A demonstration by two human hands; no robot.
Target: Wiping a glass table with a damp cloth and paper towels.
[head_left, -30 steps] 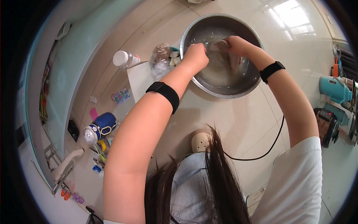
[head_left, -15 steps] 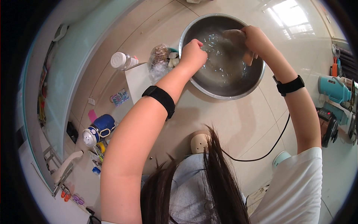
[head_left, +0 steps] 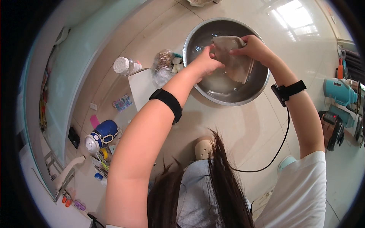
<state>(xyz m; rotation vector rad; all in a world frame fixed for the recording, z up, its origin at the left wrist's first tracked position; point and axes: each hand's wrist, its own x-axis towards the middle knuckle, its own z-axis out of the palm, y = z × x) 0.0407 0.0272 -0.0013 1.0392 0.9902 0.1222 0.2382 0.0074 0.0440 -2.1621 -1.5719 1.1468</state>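
A round metal basin (head_left: 190, 41) of cloudy water stands on the floor in front of me. Over the water hangs a wet greyish-brown cloth (head_left: 237, 62), spread fairly flat. My right hand (head_left: 253, 49) pinches its upper right edge between thumb and fingers. Beside the cloth's left edge is my left hand (head_left: 207, 62), its fingers apart and curved toward the fabric; whether the fingertips touch it I cannot tell. Each forearm wears a black strap, and a cable runs from the right one.
Left of the basin lie a clear plastic bag (head_left: 162, 68) and a white-capped bottle (head_left: 123, 66), near a white box-like surface (head_left: 142, 85). A blue-and-white flask (head_left: 100, 135) is farther left. At the right stand a turquoise jug (head_left: 338, 91) and a dark appliance (head_left: 332, 127).
The cloth, bunched at my right hand before, is now spread out over the basin. My left hand has opened from a closed shape and moved right toward it.
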